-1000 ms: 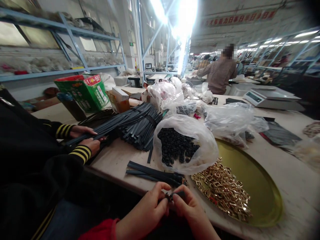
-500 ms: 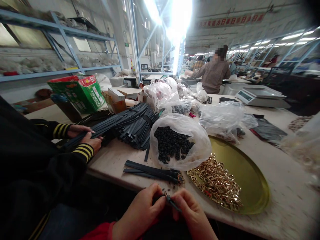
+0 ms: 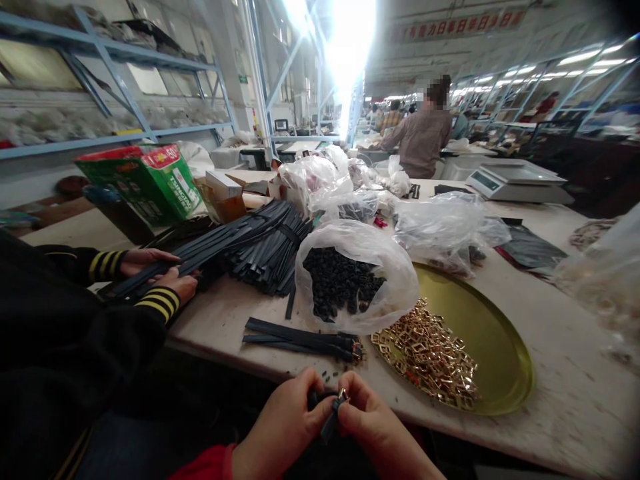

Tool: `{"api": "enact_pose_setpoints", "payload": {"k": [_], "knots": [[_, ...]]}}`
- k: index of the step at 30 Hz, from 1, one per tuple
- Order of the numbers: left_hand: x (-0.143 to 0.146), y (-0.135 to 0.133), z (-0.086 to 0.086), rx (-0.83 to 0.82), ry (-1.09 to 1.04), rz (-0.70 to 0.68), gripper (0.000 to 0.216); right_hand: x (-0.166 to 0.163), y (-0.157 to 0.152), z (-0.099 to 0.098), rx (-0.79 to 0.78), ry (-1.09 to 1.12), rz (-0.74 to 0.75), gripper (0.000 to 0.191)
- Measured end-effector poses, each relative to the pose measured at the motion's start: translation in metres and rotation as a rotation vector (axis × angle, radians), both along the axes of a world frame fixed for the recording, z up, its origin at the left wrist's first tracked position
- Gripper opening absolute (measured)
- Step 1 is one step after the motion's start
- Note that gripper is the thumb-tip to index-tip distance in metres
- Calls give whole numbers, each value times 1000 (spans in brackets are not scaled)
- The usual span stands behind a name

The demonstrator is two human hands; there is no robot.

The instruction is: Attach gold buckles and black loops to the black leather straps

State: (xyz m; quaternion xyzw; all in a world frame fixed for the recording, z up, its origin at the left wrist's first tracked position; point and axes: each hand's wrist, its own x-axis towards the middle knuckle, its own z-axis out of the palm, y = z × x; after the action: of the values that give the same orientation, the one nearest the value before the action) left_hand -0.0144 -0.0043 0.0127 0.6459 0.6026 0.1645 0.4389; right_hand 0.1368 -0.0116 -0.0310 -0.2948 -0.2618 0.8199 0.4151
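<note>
At the table's near edge, my left hand (image 3: 287,420) is closed on a dark belt strap (image 3: 327,428). My right hand (image 3: 373,417) pinches the same strap close to its small gold buckle (image 3: 343,395). The fingers of both hands nearly meet there, and much of the strap is hidden. Just beyond them lie finished-looking dark straps with gold buckles (image 3: 305,341). A clear plastic bag (image 3: 400,303) holds many small black loops (image 3: 340,283). To its right, a gold oval tray (image 3: 505,353) carries a heap of gold buckles (image 3: 435,357).
On the left, a co-worker's hands (image 3: 175,283) hold dark strips beside a large strap bundle (image 3: 270,250). A green box (image 3: 160,187) stands behind. Plastic bags (image 3: 445,227) and a scale (image 3: 520,180) are farther back. Small dark bits lie on the table (image 3: 565,393).
My right hand has turned and closed in on my left, and the buckle now points upward with the strap hanging below it. The view has shifted slightly.
</note>
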Motion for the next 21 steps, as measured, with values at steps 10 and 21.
{"api": "enact_pose_setpoints", "payload": {"k": [10,21], "knots": [[-4,2,17,-140,-212,-145,19,4,11,-6,114,-332,-170,38],[-8,-2,22,-180,-237,-239,36,9,3,-5,237,-579,35,37]]}}
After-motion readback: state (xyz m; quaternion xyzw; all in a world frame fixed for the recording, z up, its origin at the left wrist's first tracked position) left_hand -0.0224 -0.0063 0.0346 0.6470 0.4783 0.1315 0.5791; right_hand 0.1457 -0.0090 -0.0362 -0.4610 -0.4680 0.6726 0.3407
